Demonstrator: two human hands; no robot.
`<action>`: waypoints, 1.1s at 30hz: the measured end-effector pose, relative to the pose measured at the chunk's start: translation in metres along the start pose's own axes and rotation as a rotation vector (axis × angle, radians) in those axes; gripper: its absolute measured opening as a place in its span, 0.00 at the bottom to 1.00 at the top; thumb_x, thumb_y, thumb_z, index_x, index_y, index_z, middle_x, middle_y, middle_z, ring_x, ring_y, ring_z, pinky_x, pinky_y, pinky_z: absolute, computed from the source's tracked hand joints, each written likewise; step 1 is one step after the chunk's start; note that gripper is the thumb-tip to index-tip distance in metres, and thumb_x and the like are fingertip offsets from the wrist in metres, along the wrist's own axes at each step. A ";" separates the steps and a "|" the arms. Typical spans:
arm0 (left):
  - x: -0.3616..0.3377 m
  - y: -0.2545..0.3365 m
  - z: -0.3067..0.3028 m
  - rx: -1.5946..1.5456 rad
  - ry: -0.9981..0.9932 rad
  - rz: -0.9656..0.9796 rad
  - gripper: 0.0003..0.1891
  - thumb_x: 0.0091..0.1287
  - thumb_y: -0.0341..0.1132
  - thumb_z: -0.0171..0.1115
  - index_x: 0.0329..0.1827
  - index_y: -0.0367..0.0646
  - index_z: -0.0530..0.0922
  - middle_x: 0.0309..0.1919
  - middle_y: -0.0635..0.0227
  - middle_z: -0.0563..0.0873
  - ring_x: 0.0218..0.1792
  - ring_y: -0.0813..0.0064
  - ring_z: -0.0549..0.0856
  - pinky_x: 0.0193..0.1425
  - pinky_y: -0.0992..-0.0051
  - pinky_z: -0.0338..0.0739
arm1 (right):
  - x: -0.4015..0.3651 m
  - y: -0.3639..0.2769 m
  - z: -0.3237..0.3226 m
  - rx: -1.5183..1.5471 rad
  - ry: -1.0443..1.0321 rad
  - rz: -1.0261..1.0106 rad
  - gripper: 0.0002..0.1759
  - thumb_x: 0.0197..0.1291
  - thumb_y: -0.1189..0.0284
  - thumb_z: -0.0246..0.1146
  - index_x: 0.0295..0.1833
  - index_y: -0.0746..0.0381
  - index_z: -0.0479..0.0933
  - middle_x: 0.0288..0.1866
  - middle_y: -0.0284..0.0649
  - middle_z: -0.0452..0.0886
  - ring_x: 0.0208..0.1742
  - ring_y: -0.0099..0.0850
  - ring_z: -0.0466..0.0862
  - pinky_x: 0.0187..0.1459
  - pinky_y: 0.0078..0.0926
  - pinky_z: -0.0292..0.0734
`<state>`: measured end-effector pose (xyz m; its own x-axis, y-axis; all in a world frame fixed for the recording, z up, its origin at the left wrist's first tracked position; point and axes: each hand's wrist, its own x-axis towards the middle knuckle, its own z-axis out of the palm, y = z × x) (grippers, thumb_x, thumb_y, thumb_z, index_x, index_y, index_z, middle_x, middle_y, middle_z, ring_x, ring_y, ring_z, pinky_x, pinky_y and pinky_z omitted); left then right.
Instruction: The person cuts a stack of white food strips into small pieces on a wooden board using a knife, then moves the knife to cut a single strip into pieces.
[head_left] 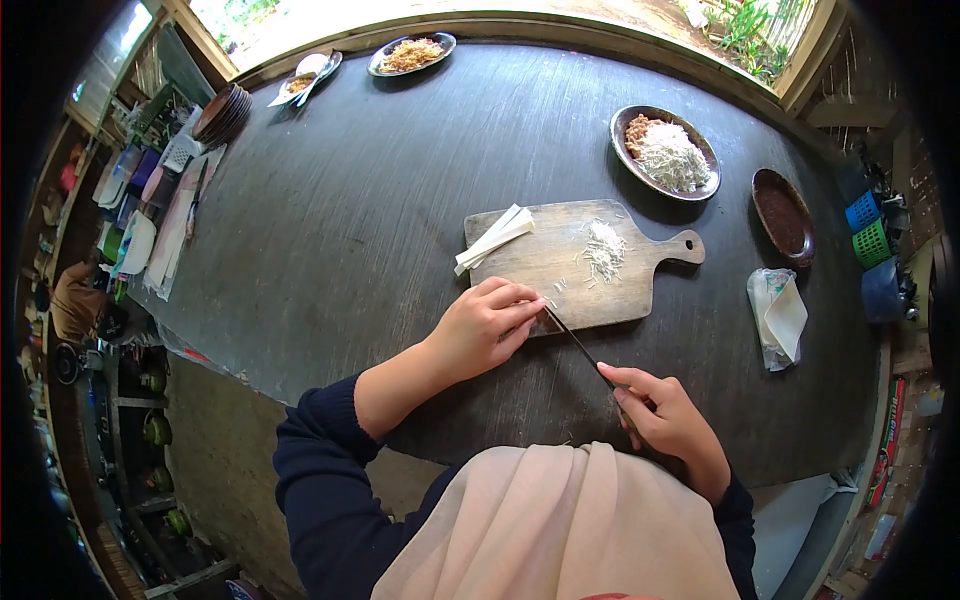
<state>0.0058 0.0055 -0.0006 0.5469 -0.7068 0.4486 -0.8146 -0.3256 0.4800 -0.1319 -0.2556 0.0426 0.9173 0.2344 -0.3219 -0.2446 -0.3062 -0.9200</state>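
My right hand [655,405] is closed around the handle of a knife [573,336], whose dark, thin blade points up and left to the board's near edge. At the blade's tip, my left hand [485,322] has its fingers pressed together over the wooden cutting board [540,255]. A tiny white bit shows by the fingertips; whatever lies under them is hidden. Several flat white strips [495,238] rest across the board's left end. Toward its handle lies a loose pile of fine white shreds [604,250], with a few stray pieces nearer the blade.
Beyond the board, a brown plate [619,165] bears white shreds and reddish-brown food. An oval brown dish [783,215] and a plastic packet [778,318] are at right on the dark table [330,230]. Farther off are a noodle-like dish [412,54], another plate [284,97] and stacked bowls [222,115].
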 end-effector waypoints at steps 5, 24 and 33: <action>0.000 0.000 0.000 -0.003 -0.001 0.002 0.16 0.60 0.25 0.68 0.52 0.39 0.85 0.48 0.64 0.86 0.49 0.63 0.83 0.55 0.68 0.80 | 0.000 0.001 0.000 -0.003 -0.003 -0.003 0.22 0.71 0.79 0.55 0.68 0.58 0.77 0.20 0.30 0.75 0.16 0.17 0.74 0.22 0.19 0.72; 0.001 0.001 -0.002 0.051 -0.043 -0.011 0.15 0.61 0.27 0.67 0.52 0.38 0.85 0.50 0.65 0.86 0.53 0.63 0.81 0.58 0.66 0.78 | 0.003 -0.004 -0.001 -0.014 -0.017 0.005 0.21 0.72 0.81 0.52 0.67 0.62 0.76 0.19 0.30 0.73 0.14 0.18 0.71 0.19 0.19 0.67; -0.005 0.002 -0.001 0.246 0.014 -0.102 0.15 0.61 0.33 0.68 0.51 0.50 0.86 0.54 0.73 0.83 0.58 0.68 0.78 0.58 0.61 0.64 | 0.009 -0.001 -0.003 0.143 -0.023 0.121 0.20 0.74 0.77 0.52 0.68 0.62 0.75 0.23 0.31 0.73 0.16 0.18 0.72 0.20 0.19 0.69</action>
<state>0.0017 0.0090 -0.0014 0.6299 -0.6545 0.4182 -0.7766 -0.5387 0.3267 -0.1223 -0.2559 0.0414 0.8717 0.2252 -0.4353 -0.3960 -0.1997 -0.8963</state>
